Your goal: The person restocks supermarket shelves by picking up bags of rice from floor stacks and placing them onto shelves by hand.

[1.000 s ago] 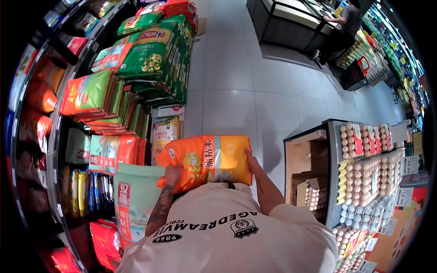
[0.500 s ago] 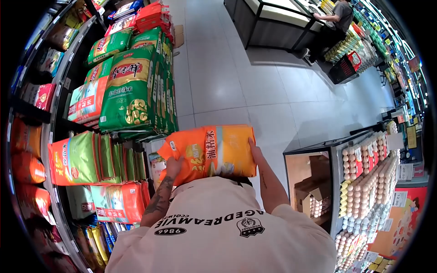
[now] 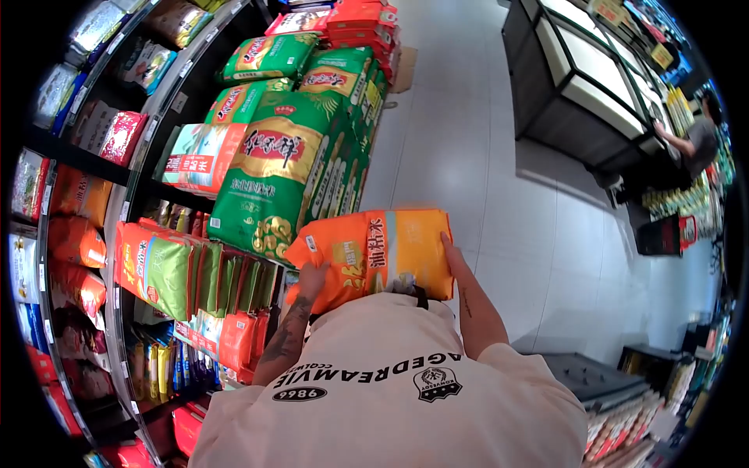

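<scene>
A large orange and yellow rice bag [image 3: 367, 253] lies sideways in front of my chest, its printed face turned up. My left hand [image 3: 314, 282] grips its left end, where the plastic is creased. At the bag's right end, my right hand [image 3: 451, 248] is closed on the edge, its fingers partly hidden behind the bag. Just beyond the left end stand big green rice bags [image 3: 269, 168]. Nearest my left forearm is a row of green and red rice bags [image 3: 175, 269].
Shelves [image 3: 117, 187] with packed rice bags run along my left. Red packages [image 3: 363, 31] are stacked farther ahead. Tiled floor [image 3: 456, 140] lies ahead, with a display counter [image 3: 577, 86] and another person [image 3: 690, 148] at the far right. Egg trays [image 3: 624, 425] stand at lower right.
My view has turned and moved forward, so the green bags appear closer and the egg display has slid back at lower right. The orange bag stays held in both hands.
</scene>
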The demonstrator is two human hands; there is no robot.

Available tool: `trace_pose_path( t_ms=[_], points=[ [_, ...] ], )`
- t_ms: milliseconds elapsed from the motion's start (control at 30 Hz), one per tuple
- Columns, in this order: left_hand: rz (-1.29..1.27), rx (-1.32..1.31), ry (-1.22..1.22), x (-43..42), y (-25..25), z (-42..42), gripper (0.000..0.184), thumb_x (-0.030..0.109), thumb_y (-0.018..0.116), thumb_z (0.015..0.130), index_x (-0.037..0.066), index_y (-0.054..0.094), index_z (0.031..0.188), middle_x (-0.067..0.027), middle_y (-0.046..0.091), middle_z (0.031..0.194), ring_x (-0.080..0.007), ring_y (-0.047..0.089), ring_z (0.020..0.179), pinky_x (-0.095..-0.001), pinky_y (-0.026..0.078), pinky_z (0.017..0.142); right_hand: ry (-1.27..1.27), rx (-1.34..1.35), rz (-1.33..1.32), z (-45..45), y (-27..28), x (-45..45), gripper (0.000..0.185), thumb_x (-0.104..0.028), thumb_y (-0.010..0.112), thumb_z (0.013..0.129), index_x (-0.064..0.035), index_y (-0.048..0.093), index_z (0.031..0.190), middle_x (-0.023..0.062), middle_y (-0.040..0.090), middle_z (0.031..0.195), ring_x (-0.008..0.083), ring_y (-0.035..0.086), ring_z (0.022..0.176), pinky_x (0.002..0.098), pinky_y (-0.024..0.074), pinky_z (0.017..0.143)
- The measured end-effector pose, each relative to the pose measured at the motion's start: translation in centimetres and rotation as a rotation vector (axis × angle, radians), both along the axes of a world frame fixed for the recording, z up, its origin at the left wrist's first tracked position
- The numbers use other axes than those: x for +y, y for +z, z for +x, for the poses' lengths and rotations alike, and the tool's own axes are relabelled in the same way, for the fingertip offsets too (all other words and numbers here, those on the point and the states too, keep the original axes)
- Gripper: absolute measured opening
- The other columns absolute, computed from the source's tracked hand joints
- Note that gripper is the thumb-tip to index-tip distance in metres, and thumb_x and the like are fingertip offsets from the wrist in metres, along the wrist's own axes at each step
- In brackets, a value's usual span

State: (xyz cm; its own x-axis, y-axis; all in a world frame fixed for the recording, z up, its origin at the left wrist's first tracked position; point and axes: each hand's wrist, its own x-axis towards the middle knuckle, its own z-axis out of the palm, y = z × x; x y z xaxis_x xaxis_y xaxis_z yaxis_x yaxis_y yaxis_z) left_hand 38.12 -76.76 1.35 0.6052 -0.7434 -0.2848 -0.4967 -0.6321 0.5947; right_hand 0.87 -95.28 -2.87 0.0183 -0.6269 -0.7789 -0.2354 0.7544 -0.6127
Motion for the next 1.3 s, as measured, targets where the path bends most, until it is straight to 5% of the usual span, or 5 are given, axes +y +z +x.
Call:
trace_pose_path(
  t_ms=[167,367,467,733,1300],
  points=[
    [0.078,-0.199,-0.116,-9.6,2.2,-1.8,0.055,0.048,0.060,0.079,-0.006,0.057,0.073,-0.0272,0.059,0.078,-0.0423,0.058,0.076,-0.0480,0.046,0.064,-0.035,-0.167,0.080,-1.4,-1.7,-7.4,0.085,-0.070,0.048,0.077,0.0043,0.051,0.118,0.0131,0.058,0.108,0.0212,0.055,0.096,0.0335,0.0444,0.081],
    [0.092,-0.109,-0.213,-22.0,1.0,-1.5,0.052,0.046,0.061,0.079,-0.006,0.057,0.074,-0.0266,0.059,0.079,-0.0408,0.058,0.077,-0.0474,0.046,0.065,-0.195,-0.101,0.065,-2.3,-0.6,-14.2,0.084,-0.068,0.046,0.079,0.0059,0.052,0.118,0.0163,0.060,0.108,0.0250,0.058,0.095,0.0309,0.0449,0.081],
    [0.056,-0.072,-0.294,-30.7,0.3,-0.6,0.052,0.045,0.061,0.078,-0.006,0.058,0.075,-0.0259,0.060,0.079,-0.0400,0.059,0.077,-0.0466,0.046,0.065,-0.340,-0.090,0.035,-2.9,-4.5,-18.3,0.087,-0.070,0.046,0.078,0.0070,0.051,0.118,0.0164,0.060,0.106,0.0247,0.058,0.093,0.0319,0.0458,0.078],
    [-0.024,0.203,-0.453,-50.4,-4.5,5.7,0.056,0.048,0.064,0.075,-0.007,0.058,0.077,-0.0267,0.061,0.080,-0.0397,0.060,0.078,-0.0445,0.048,0.064,-0.331,0.220,-0.025,-0.5,0.5,-33.9,0.094,-0.076,0.043,0.074,0.0115,0.058,0.104,0.0155,0.063,0.084,0.0230,0.060,0.073,0.0322,0.0454,0.059],
    [0.128,0.044,0.041,-73.6,-2.9,12.7,0.056,0.046,0.066,0.074,-0.009,0.059,0.082,-0.0271,0.062,0.082,-0.0392,0.062,0.079,-0.0429,0.049,0.065,0.024,0.143,0.028,12.4,2.8,-71.5,0.090,-0.072,0.046,0.076,0.0125,0.056,0.106,0.0159,0.062,0.086,0.0224,0.058,0.068,0.0315,0.0447,0.057]
  ],
)
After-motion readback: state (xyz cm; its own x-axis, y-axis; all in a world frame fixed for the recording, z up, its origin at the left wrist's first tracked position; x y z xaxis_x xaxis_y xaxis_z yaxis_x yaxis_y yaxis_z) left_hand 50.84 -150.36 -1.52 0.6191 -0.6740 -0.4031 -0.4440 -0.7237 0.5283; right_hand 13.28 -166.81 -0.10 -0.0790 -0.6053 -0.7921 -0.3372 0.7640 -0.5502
